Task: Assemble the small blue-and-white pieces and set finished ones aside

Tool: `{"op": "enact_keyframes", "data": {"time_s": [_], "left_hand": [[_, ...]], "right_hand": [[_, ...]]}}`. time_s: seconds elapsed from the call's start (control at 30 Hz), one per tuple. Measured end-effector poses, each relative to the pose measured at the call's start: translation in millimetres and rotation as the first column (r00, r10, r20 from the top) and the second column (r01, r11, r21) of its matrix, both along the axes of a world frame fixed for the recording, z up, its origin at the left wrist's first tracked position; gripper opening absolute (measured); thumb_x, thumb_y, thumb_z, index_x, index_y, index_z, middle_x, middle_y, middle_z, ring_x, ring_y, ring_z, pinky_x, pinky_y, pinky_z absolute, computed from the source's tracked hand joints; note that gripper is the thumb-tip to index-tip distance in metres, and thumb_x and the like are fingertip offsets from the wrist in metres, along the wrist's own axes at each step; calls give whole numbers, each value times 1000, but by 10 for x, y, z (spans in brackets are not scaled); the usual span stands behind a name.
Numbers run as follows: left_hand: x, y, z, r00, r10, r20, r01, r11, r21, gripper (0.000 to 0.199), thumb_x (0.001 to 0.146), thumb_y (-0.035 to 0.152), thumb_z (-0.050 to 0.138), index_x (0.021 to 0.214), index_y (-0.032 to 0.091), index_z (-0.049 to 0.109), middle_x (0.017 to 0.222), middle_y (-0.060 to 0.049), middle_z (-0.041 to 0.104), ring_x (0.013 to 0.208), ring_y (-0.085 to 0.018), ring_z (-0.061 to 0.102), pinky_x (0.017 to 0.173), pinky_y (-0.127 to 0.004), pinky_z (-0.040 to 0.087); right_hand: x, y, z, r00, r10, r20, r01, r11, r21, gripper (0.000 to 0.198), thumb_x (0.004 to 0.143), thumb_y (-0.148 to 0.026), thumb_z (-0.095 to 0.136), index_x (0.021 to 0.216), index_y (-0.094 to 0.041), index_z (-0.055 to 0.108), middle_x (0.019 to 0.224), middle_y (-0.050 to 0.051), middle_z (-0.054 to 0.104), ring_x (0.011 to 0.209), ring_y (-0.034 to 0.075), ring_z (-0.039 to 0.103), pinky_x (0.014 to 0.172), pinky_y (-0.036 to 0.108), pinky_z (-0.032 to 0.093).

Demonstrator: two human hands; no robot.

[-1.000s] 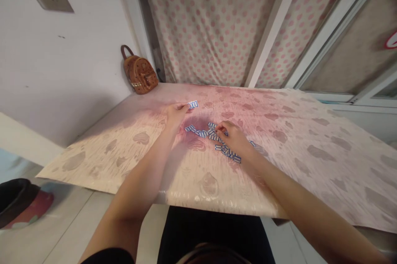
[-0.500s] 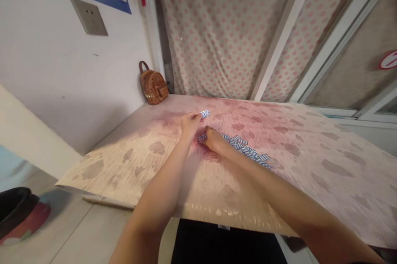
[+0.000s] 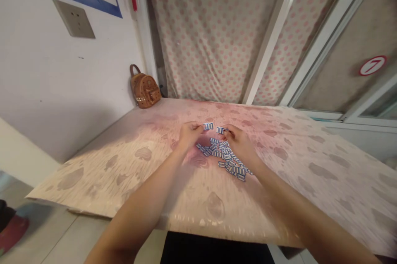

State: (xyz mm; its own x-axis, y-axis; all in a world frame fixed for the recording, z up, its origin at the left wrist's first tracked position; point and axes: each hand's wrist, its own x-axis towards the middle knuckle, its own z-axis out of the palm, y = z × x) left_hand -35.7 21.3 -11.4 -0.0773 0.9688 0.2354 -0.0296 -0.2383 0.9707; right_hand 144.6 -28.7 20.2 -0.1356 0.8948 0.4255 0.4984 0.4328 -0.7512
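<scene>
My left hand (image 3: 190, 135) is closed, thumb and fingers pinching a small white-and-blue card (image 3: 209, 126) with printed bars. Facing it across a narrow gap, my right hand (image 3: 238, 140) pinches another such card (image 3: 220, 130) by its right end. Both cards are held just above the table. Beneath them, a loose pile of similar small cards (image 3: 228, 155) lies spread on the tablecloth, overlapping at many angles. My right hand and forearm cover part of the pile's right side. What is printed on the cards is too small to read.
A patterned plastic-looking cloth covers the table (image 3: 124, 179). At its far left corner, a small brown backpack (image 3: 145, 89) stands against the wall. Behind the table hangs a dotted curtain (image 3: 214, 32) beside white window frames. A dark and red container (image 3: 12, 231) stands on the floor at left.
My right hand has risen from the pile with a card, now level with the left hand's card. More of the pile shows. The view has shifted slightly right.
</scene>
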Motion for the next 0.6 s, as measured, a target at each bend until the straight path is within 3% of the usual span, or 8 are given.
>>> {"op": "enact_keyframes", "data": {"time_s": [0.1, 0.17, 0.4, 0.6], "left_hand": [[154, -129, -10, 995, -70, -72, 70, 997, -15, 13, 75, 22, 65, 76, 12, 73, 69, -5, 73, 60, -13, 65, 55, -20, 47], [235, -216, 11, 990, -132, -56, 128, 989, -77, 16, 76, 26, 67, 82, 12, 74, 72, -5, 74, 63, -14, 67, 56, -21, 49], [366, -378, 115, 983, -181, 15, 182, 976, -122, 17, 74, 29, 74, 81, 13, 74, 78, -6, 75, 70, -16, 70, 65, -23, 53], [369, -394, 120, 981, -191, 13, 191, 974, -118, 17, 76, 29, 73, 83, 13, 74, 79, -7, 76, 72, -16, 71, 65, -23, 53]], "right_hand": [[196, -52, -59, 976, 3, -218, -15, 998, -55, 10, 87, -30, 51, 82, -22, 52, 65, 0, 65, 56, 15, 61, 56, 26, 47], [263, -70, -107, 962, -10, -272, -12, 997, -80, 16, 86, -34, 55, 78, -22, 49, 60, -2, 62, 47, 12, 55, 47, 23, 43], [261, -119, -133, 961, -15, -276, -29, 987, -156, 25, 88, -37, 52, 69, -20, 50, 62, 1, 64, 48, 12, 60, 49, 23, 48], [239, -136, -162, 982, -66, -179, 39, 988, -152, 26, 87, -36, 53, 67, -21, 49, 53, -3, 59, 39, 10, 50, 42, 22, 38]]}}
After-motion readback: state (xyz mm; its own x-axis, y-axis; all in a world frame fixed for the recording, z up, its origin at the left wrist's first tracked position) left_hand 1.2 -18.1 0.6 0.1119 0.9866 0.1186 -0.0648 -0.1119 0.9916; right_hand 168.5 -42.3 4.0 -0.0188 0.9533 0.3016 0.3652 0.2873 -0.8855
